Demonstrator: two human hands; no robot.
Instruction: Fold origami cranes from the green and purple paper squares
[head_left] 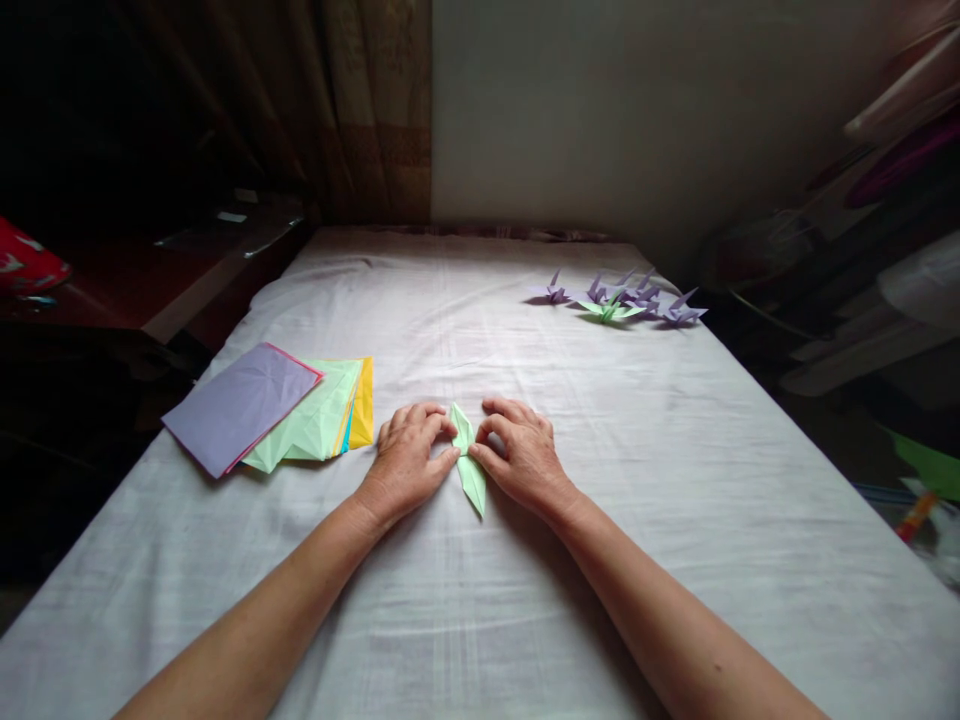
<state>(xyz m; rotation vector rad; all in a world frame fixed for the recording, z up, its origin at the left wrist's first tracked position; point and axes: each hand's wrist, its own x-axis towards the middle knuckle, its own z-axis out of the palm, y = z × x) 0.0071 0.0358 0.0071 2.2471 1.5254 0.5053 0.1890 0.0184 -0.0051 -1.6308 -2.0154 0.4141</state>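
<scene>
A light green piece of folded origami paper [471,482] lies on the cloth-covered table [637,480], long and pointed at both ends. My left hand [412,445] grips its left edge between thumb and bent fingers. From the other side, my right hand [521,448] pinches it near the middle, thumb against the paper. Both hands rest low on the cloth, and their fingers partly hide the paper's edges.
Left of my hands lies a fanned stack of paper, with a purple sheet [240,410] on top and green sheets [322,405] and a yellow sheet [363,400] beneath. Several purple paper cranes [555,292] and a green paper crane [609,311] stand at the far right.
</scene>
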